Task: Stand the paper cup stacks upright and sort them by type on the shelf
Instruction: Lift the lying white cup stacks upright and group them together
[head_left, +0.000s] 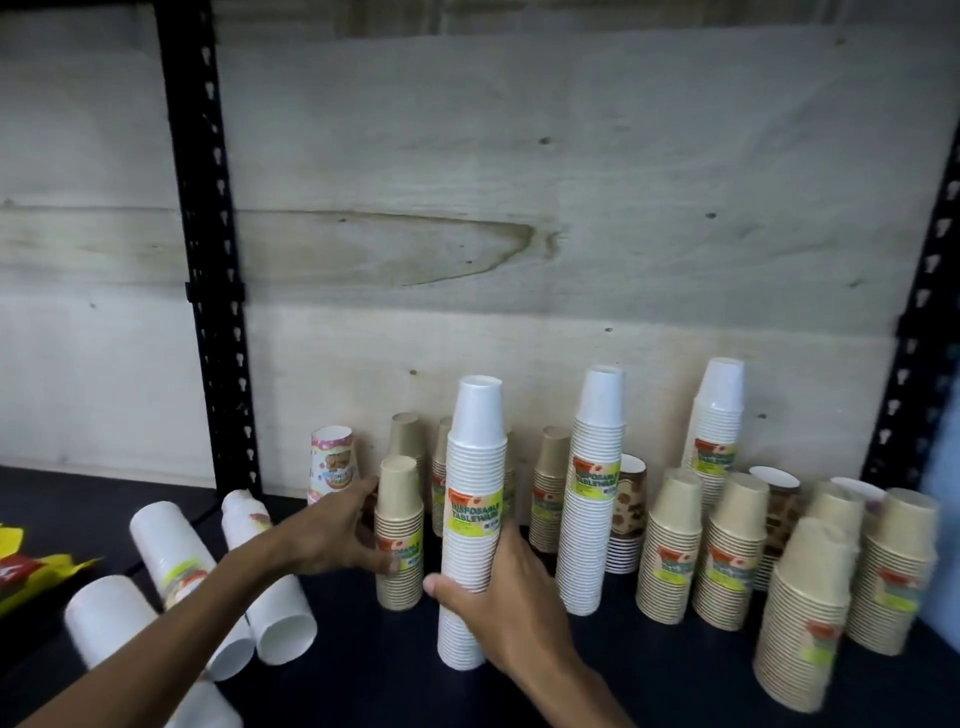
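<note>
My right hand (506, 597) grips the lower part of a tall white cup stack (475, 467) that stands upright on the dark shelf (623, 670). My left hand (337, 530) is wrapped around a short brown kraft cup stack (399, 525) standing just left of it. Two more tall white stacks (595, 467) (717, 415) stand upright further right. Several white stacks (171, 561) (270, 587) lie on their sides at the left. Kraft stacks (672, 545) (805, 613) stand at the right.
A pink printed cup stack (332, 462) stands by the black upright post (208, 249). Brown patterned stacks (628, 509) (779, 514) stand among the kraft ones. Yellow and red packaging (26, 566) lies at the far left. A plywood back panel (519, 208) closes the shelf behind.
</note>
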